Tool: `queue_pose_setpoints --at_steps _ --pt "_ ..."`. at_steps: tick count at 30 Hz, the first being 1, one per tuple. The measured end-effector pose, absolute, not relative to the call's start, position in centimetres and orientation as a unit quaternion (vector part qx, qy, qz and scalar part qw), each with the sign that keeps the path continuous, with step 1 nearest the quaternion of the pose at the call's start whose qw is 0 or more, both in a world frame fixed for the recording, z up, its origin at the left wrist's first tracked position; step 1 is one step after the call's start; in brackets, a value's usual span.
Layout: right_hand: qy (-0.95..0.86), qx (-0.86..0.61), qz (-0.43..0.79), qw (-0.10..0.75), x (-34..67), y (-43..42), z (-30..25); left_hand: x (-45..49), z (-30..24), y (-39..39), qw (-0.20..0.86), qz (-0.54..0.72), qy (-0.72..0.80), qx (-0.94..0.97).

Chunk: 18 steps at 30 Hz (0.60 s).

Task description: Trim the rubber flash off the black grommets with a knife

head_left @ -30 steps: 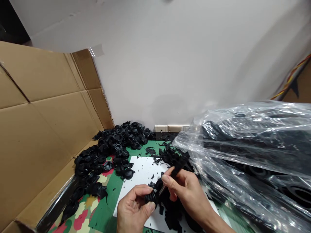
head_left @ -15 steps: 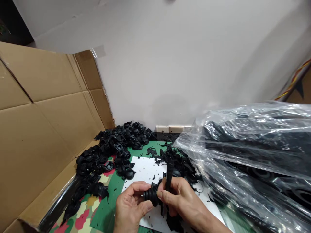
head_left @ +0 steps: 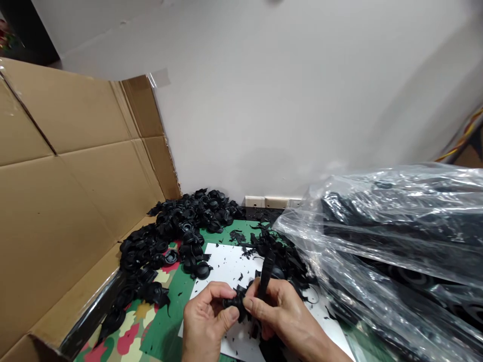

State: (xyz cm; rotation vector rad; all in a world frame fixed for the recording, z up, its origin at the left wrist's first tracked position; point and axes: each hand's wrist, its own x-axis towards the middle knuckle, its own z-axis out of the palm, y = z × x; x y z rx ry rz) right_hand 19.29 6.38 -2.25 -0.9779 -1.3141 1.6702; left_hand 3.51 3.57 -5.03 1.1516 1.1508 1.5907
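Observation:
A small black ribbed rubber boot [head_left: 237,301] is pinched between the thumb and fingers of my left hand [head_left: 207,318]. My right hand [head_left: 283,307] is closed round a slim black tool [head_left: 266,273] whose upper end sticks up past the fingers; its working end is hidden. The right thumb and fingertips also touch the boot's right side, where ragged black rubber shows. Both hands are above a white sheet [head_left: 221,259] strewn with black bits. Below the right hand lies dark scrap [head_left: 272,348].
A heap of black rubber pieces [head_left: 188,218] runs along the left and back. Thin black scraps [head_left: 281,246] pile behind my right hand. Cardboard [head_left: 83,166] walls the left side. A clear plastic bag [head_left: 381,236] of black parts bulges at the right. Behind stands a pale wall [head_left: 264,100].
The boot has turned a little in my fingers, so less of its ribbed end shows. The black tool's upper end leans further right. The view has shifted slightly.

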Motion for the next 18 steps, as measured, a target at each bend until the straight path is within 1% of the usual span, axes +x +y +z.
queue_pose_setpoints --at_steps 2,5,7,18 --pt "-0.506 -0.389 0.644 0.422 19.6 6.5 -2.3 3.5 -5.1 3.6 0.416 0.633 0.467 0.456" --pt "-0.459 -0.385 0.616 0.511 20.2 6.7 -2.4 3.3 -5.2 3.5 0.409 0.633 0.475 0.454" --pt "-0.445 -0.369 0.604 0.549 20.3 6.6 -2.6 3.2 -5.3 3.4 0.402 0.635 0.476 0.456" --pt "-0.421 -0.367 0.601 0.572 18.6 5.2 -2.5 4.7 -4.2 3.0 0.406 0.651 0.483 0.422"
